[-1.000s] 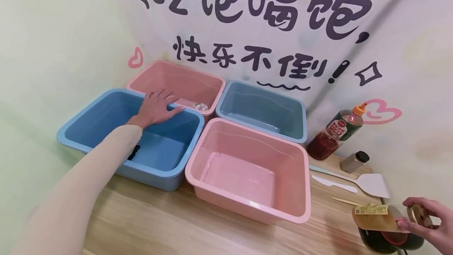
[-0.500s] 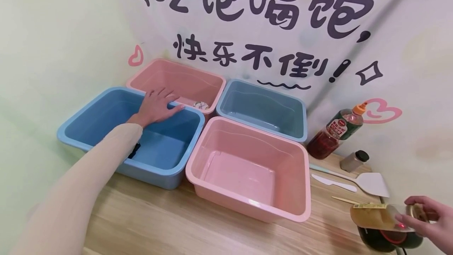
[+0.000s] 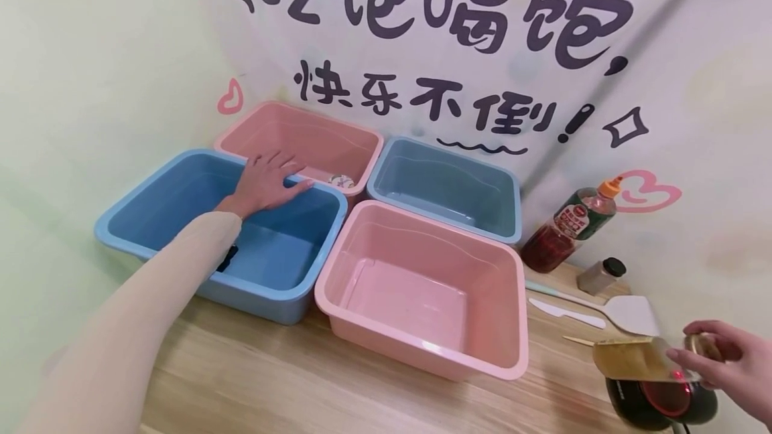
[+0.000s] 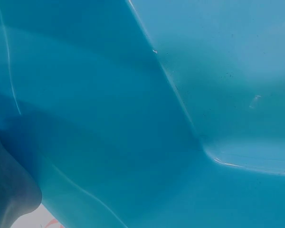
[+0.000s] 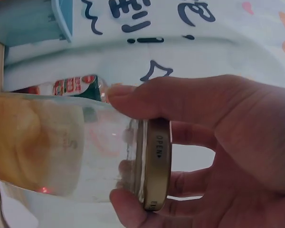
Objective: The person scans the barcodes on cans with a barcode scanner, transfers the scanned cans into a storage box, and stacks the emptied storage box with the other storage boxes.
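At bottom right of the head view, right hand point(image 3: 732, 364) wrapped round the lid end of a glass jar point(image 3: 642, 360), thumb and fingers point(image 5: 133, 99) curled about the gold lid point(image 5: 157, 164) stamped OPEN. Jar held lying on its side, above a black cooker point(image 3: 660, 402) with a red glow, amber contents pooled in the part away from the lid. Whether jar and cooker touch, cannot tell.

Across the wooden table point(image 3: 253, 380), left hand point(image 3: 265, 183) laid flat with fingers spread and relaxed, resting on the far rim of the near blue tub point(image 3: 139, 196), fingertips reaching over toward the far pink tub point(image 3: 241, 126). Gripping nothing. Pale sleeve point(image 3: 139, 307) stretched over the blue tub, a dark band showing under the forearm. Left wrist view filled with blue plastic only point(image 4: 180, 118).

Four tubs set in a block, touching or nearly so: blue at near left, pink behind it, a near pink tub point(image 3: 515, 313) at front right, a far blue tub point(image 3: 512, 209) at back right. Small round object point(image 3: 342, 181) lying in the far pink tub by its near wall, too small to identify.

Right of the tubs, leaning against the wall cloth, a dark sauce bottle point(image 3: 569, 230) with an orange cap. Just beside it a small shaker point(image 3: 600, 276) with a black top. Nearer, flat on the table, a pale spatula point(image 3: 627, 313), a white knife point(image 3: 567, 313) and a thin stick point(image 3: 579, 340), all well apart from the left hand, close to the jar.
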`<act>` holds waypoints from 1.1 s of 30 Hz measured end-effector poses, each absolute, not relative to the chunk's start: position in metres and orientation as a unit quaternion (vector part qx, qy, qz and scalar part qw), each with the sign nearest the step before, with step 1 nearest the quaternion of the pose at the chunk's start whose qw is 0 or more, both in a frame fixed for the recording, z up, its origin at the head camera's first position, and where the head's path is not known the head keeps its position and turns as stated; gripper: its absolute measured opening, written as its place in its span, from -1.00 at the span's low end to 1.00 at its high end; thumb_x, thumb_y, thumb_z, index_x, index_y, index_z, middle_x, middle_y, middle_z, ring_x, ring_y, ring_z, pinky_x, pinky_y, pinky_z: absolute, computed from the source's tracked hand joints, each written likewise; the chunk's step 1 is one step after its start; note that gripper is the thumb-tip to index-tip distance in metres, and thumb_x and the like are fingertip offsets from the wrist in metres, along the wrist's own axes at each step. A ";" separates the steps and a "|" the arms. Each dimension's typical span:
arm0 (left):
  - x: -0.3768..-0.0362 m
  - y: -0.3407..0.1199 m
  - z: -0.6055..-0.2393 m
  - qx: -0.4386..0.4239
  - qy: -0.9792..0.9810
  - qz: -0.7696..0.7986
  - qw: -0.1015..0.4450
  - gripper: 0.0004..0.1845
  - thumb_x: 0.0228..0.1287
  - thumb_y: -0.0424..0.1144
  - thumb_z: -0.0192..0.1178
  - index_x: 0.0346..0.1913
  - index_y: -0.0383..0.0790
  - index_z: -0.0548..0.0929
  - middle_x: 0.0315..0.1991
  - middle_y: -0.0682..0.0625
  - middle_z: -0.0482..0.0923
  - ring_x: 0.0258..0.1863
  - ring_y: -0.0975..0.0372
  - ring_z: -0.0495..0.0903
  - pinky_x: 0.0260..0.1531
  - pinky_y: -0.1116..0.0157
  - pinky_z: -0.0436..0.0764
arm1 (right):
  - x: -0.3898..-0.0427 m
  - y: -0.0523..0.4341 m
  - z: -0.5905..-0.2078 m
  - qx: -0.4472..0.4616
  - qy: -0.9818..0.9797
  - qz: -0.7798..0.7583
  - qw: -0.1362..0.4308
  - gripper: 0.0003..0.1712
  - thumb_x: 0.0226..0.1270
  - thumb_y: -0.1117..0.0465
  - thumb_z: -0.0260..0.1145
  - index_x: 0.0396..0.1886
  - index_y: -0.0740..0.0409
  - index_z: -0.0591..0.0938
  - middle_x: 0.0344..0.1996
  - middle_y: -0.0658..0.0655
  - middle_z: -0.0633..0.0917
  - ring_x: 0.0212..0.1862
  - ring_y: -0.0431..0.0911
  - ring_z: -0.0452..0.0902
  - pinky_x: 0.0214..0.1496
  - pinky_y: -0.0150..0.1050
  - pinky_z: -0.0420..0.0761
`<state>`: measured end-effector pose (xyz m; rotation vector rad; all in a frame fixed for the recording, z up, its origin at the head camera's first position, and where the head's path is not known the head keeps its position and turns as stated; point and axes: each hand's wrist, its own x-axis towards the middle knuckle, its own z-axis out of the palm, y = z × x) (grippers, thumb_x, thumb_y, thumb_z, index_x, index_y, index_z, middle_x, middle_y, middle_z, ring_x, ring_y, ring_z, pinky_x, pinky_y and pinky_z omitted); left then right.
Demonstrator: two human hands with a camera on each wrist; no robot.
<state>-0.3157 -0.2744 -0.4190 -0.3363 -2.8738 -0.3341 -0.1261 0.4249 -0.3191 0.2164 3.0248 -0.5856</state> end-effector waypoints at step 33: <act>-0.313 -0.272 -0.418 -0.106 -0.981 -0.118 0.108 -0.28 0.37 0.25 0.04 0.46 -0.08 0.40 0.51 -0.21 0.25 0.50 -0.17 0.16 0.46 -0.30 -0.01 | -0.301 0.165 -0.213 -0.220 0.943 -0.234 -0.085 -0.53 0.21 0.11 0.47 0.09 0.19 0.66 -0.11 0.29 0.67 -0.11 0.07 0.51 -0.20 -0.25 0.46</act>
